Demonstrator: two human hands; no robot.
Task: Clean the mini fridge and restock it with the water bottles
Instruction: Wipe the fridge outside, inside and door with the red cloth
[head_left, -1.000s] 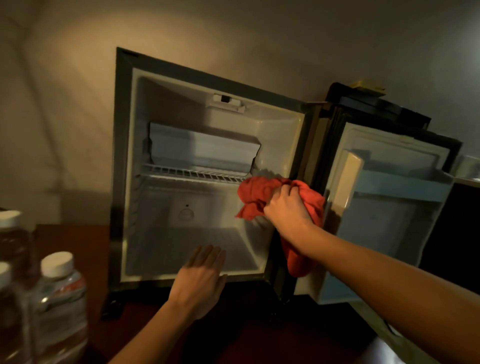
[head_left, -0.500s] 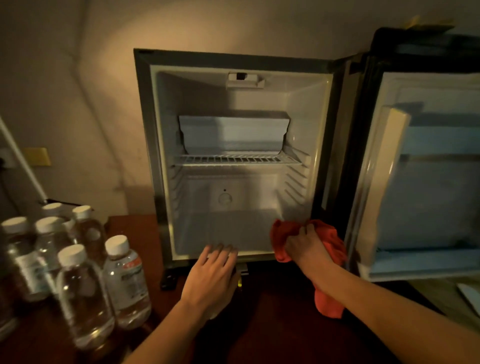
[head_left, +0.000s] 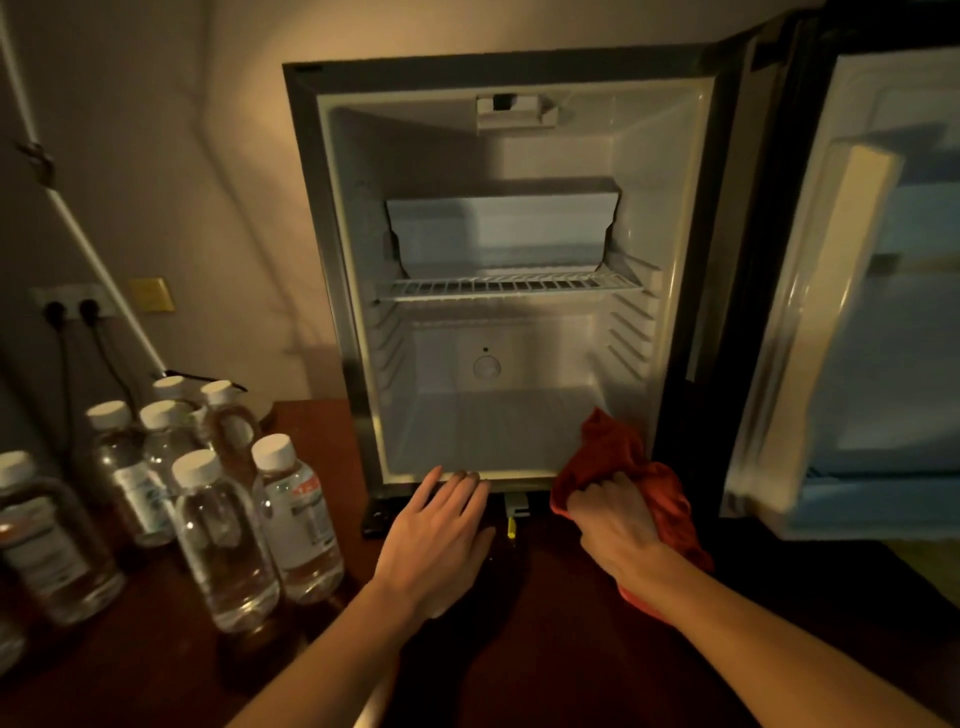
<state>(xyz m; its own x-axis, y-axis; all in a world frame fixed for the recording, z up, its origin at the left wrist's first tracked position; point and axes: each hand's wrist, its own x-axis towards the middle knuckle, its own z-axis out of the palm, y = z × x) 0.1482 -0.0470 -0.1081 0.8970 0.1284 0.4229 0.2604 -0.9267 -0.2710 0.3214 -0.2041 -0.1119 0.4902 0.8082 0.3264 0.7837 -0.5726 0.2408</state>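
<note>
- A dark reddish-brown wooden tabletop (head_left: 130, 665) fills the lower frame; a beige wall with a double socket (head_left: 72, 306) sits at left.
- The white-lined mini fridge (head_left: 519, 436) stands centre, its door (head_left: 852, 364) open at right, with a wire shelf (head_left: 511, 287) inside.
- Clear plastic water bottles with white caps (head_left: 223, 540) cluster lower left.
- The left hand (head_left: 436, 540), fingers straight and together, touches the fridge's lower front edge.
- The right hand (head_left: 618, 525) grips a crumpled red cloth (head_left: 618, 457) at the fridge's lower right corner.
</note>
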